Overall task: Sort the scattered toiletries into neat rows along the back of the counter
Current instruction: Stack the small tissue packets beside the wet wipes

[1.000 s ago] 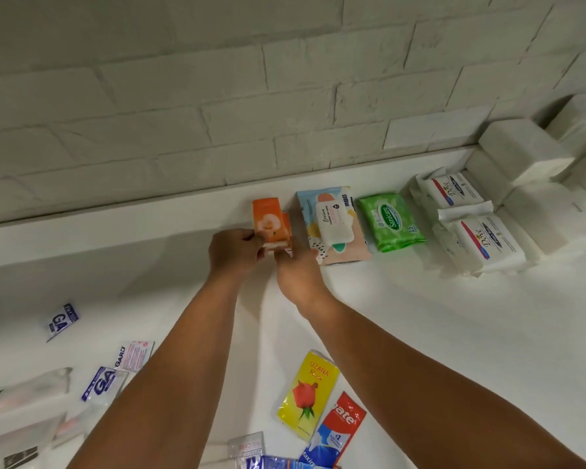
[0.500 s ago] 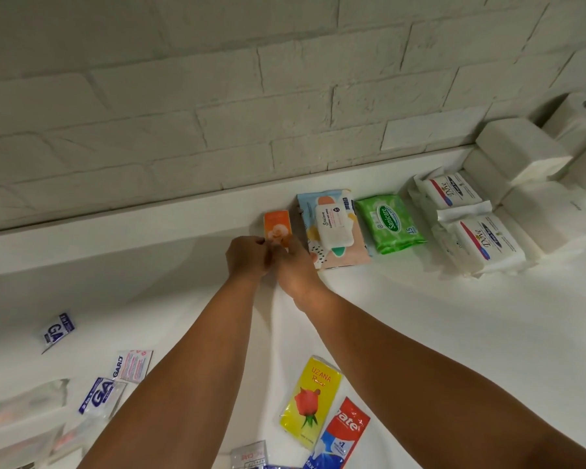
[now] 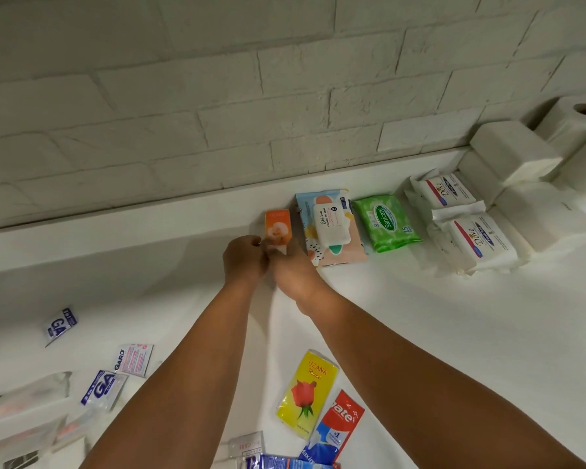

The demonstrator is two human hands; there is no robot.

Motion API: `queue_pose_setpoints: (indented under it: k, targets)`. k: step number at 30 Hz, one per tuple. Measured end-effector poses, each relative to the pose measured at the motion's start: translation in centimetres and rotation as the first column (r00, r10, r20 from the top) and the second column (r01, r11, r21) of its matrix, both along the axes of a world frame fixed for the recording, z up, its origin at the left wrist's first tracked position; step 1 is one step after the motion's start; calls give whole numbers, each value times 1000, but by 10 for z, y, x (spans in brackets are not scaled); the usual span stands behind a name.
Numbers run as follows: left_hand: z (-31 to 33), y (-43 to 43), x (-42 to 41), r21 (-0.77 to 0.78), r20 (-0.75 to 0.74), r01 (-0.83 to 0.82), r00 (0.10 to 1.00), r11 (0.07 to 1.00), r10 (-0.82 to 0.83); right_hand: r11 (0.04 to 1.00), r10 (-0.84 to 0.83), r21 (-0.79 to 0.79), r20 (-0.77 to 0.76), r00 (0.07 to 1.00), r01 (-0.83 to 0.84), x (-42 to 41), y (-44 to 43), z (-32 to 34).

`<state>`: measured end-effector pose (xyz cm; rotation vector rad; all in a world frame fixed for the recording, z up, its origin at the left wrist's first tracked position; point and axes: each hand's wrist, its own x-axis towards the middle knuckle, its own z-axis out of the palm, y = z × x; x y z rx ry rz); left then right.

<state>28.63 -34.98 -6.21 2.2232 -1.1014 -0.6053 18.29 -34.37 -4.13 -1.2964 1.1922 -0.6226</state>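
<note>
A small orange packet (image 3: pixel 278 228) lies at the back of the white counter (image 3: pixel 420 333), just left of a pastel wet-wipes pack (image 3: pixel 329 228). My left hand (image 3: pixel 242 260) and my right hand (image 3: pixel 293 270) meet at the packet's near end, fingertips pinching it. Further right in the same row lie a green Sanicare pack (image 3: pixel 386 223) and two white Dove packs (image 3: pixel 477 245). Near me lie a yellow rose tissue pack (image 3: pixel 307 394) and a red-and-blue toothpaste sachet (image 3: pixel 335 431).
Several small blue-and-white sachets (image 3: pixel 60 324) and clear packets (image 3: pixel 21 404) are scattered at the front left. White tissue blocks and a paper roll (image 3: pixel 575 126) stand at the back right. A white brick wall runs behind the counter's raised back ledge (image 3: pixel 115 225).
The orange packet has been shifted right and set down flat beside the pastel wipes pack. Both hands have closed in together at its near end.
</note>
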Motion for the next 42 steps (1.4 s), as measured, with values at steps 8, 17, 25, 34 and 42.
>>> queue_pose_setpoints:
  k: [8, 17, 25, 34, 42]
  targets:
    - [18, 58, -21, -203, -91, 27, 995, 979, -46, 992, 88, -81, -151, 985, -101, -54, 35, 10]
    - [22, 143, -54, -146, -81, 250, 961, 957, -264, 926, 175, -248, -388, 905, -285, -112, 87, 7]
    - [9, 189, -74, 112, 24, 474, 878, 874, -479, 909, 123, -242, -621, 774, -340, -136, 134, -12]
    - [-5, 207, -89, 244, 104, 426, 882, 871, -460, 953, -3, -253, -555, 832, -165, -129, 161, -28]
    - [21, 184, -75, -67, -18, 400, 915, 914, -402, 979, -204, -28, -47, 978, 203, -123, 143, -22]
